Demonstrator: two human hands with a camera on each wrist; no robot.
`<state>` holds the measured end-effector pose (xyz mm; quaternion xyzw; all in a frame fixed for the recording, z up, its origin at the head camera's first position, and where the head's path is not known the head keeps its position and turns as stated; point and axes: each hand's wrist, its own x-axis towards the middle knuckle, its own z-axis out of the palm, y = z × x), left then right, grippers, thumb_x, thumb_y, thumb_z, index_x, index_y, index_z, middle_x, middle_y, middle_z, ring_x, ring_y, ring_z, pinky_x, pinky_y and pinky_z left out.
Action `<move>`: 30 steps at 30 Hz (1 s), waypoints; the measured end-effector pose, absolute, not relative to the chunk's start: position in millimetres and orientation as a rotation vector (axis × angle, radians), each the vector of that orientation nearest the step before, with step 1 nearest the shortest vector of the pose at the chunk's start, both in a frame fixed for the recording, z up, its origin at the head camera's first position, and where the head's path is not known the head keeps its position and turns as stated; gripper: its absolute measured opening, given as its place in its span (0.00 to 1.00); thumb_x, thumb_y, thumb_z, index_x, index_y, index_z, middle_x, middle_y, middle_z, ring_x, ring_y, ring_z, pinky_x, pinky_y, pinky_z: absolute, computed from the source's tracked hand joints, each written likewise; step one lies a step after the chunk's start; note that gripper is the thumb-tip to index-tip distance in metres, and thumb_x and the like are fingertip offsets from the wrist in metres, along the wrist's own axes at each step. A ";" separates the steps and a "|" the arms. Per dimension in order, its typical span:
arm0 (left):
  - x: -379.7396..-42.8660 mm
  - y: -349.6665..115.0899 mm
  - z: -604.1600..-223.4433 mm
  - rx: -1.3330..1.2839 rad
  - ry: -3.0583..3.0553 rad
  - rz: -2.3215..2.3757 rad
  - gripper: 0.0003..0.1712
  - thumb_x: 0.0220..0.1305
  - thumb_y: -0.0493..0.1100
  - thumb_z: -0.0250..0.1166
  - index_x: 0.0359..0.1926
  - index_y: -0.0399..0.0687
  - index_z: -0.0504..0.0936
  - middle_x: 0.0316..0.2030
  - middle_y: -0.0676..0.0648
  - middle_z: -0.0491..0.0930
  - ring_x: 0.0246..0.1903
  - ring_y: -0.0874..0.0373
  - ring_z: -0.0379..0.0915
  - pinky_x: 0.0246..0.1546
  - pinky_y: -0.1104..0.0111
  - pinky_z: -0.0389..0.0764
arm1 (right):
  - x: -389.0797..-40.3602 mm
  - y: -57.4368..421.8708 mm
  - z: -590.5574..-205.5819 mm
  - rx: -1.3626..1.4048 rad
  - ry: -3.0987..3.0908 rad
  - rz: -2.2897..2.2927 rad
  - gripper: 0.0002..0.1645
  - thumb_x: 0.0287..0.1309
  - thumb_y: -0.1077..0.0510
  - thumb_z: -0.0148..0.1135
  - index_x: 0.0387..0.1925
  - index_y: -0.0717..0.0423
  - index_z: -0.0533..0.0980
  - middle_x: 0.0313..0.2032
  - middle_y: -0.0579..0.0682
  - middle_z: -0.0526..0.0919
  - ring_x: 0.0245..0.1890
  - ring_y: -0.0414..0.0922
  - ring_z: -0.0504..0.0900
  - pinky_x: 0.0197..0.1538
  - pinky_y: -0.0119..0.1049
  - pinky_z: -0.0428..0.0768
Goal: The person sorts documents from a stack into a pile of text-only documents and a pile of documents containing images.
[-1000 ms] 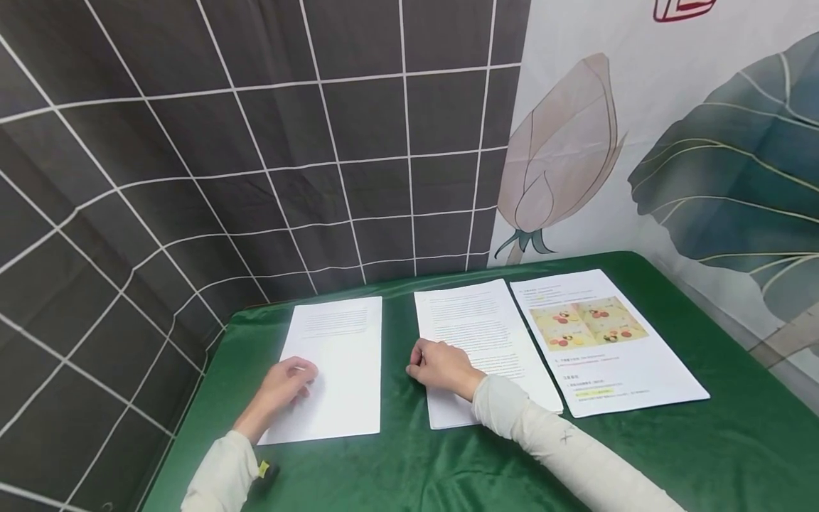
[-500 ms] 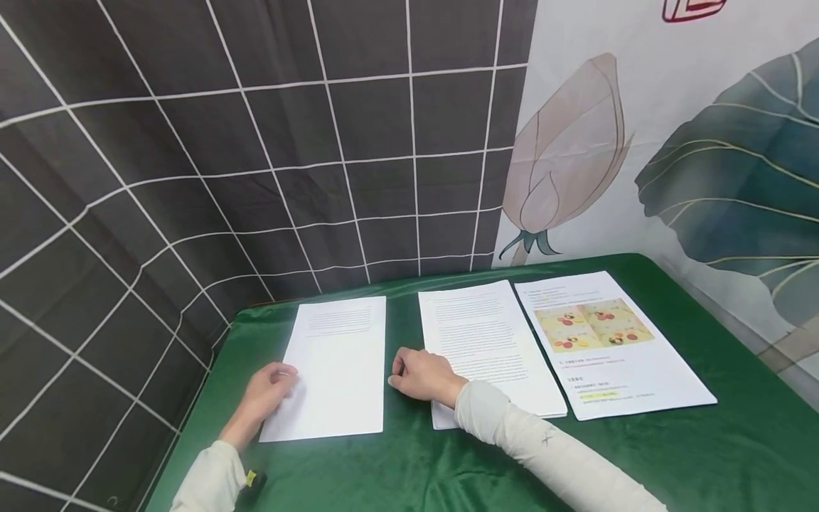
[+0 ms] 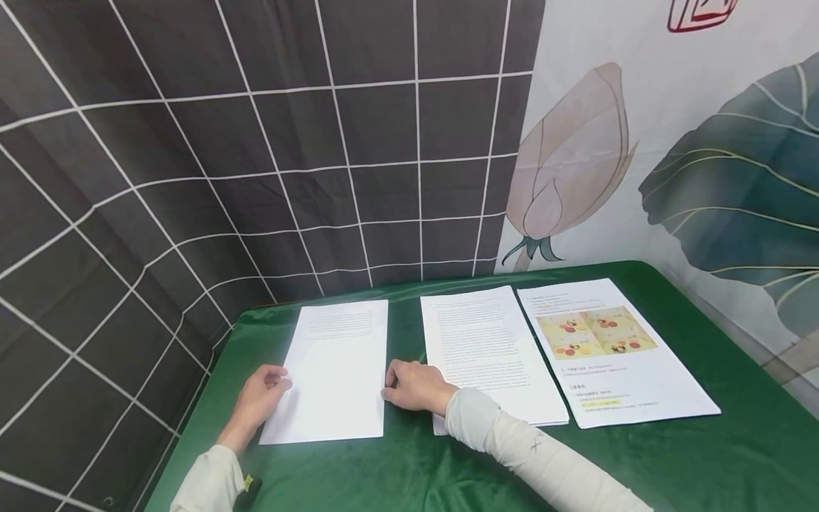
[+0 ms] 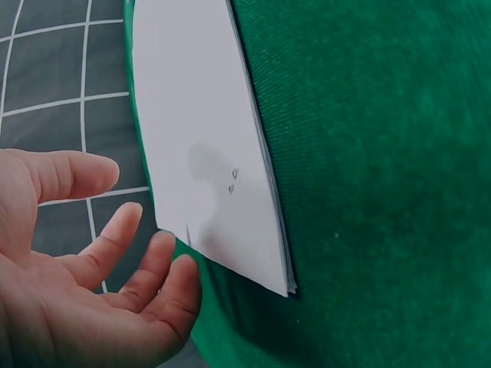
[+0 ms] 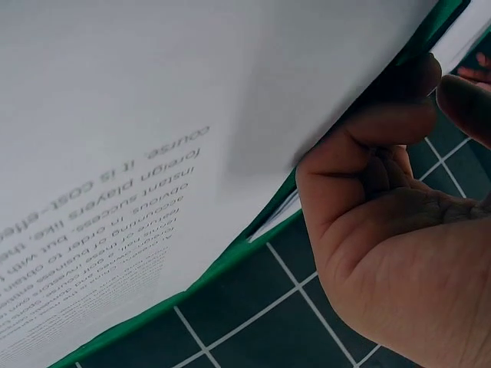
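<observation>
A stack of white paper (image 3: 339,377) with a few printed lines at its top lies at the left of the table. By its left edge is my left hand (image 3: 257,398), thumb and fingers apart and loosely bent; the left wrist view shows the fingertips (image 4: 161,244) close to the stack's corner. My right hand (image 3: 417,386) is at the same stack's right edge, its fingers loosely curled and thumb apart. No paper shows between them in the right wrist view. Whether either hand touches the stack I cannot tell. The right forearm crosses the corner of a middle printed stack (image 3: 480,348).
On the right lies another stack (image 3: 640,391) with a colour picture and yellow highlighting. All three rest on a green cloth-covered table (image 3: 409,469). A dark grid curtain (image 3: 358,142) and a flower-printed white cloth (image 3: 582,235) stand behind.
My right hand has moved left from the middle stack to the left stack's right edge. My left hand has drawn back from over the left stack to its left edge.
</observation>
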<state>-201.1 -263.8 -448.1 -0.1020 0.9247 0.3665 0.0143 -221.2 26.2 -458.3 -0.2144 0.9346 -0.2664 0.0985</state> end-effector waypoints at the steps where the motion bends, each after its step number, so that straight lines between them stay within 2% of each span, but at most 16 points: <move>1: -200.6 -264.3 -447.9 -0.313 2.881 1.141 0.19 0.62 0.40 0.57 0.52 0.32 0.71 0.51 0.29 0.72 0.53 0.36 0.68 0.52 0.46 0.68 | -220.9 25.4 -458.7 -0.637 2.764 -0.786 0.10 0.57 0.47 0.62 0.31 0.48 0.75 0.18 0.40 0.73 0.19 0.38 0.71 0.25 0.34 0.69; 6: -199.4 -266.6 -446.5 -0.298 2.883 1.140 0.20 0.62 0.39 0.57 0.52 0.31 0.72 0.51 0.29 0.73 0.52 0.36 0.69 0.52 0.47 0.69 | -220.5 21.2 -459.1 -0.641 2.780 -0.762 0.10 0.56 0.47 0.62 0.31 0.48 0.75 0.20 0.41 0.74 0.20 0.39 0.71 0.26 0.35 0.70; 14: -200.3 -267.8 -441.3 -0.267 2.866 1.088 0.28 0.65 0.41 0.54 0.61 0.27 0.67 0.58 0.28 0.70 0.58 0.34 0.66 0.56 0.48 0.67 | -222.5 18.1 -457.8 -0.576 2.806 -0.723 0.12 0.57 0.46 0.61 0.32 0.51 0.77 0.23 0.44 0.76 0.22 0.40 0.72 0.28 0.37 0.71; 19: -202.2 -266.9 -440.1 -0.271 2.864 1.090 0.27 0.65 0.41 0.54 0.60 0.27 0.68 0.58 0.28 0.70 0.58 0.33 0.65 0.57 0.48 0.67 | -222.8 18.9 -457.0 -0.572 2.806 -0.735 0.13 0.57 0.47 0.61 0.30 0.52 0.78 0.23 0.44 0.77 0.23 0.40 0.73 0.29 0.37 0.73; 30: -200.9 -267.9 -439.0 -0.296 2.884 1.104 0.24 0.65 0.41 0.54 0.58 0.30 0.71 0.56 0.29 0.73 0.56 0.35 0.69 0.53 0.48 0.70 | -224.4 18.9 -459.5 -0.525 2.708 -0.840 0.12 0.56 0.47 0.62 0.29 0.51 0.77 0.24 0.42 0.76 0.24 0.40 0.73 0.30 0.37 0.71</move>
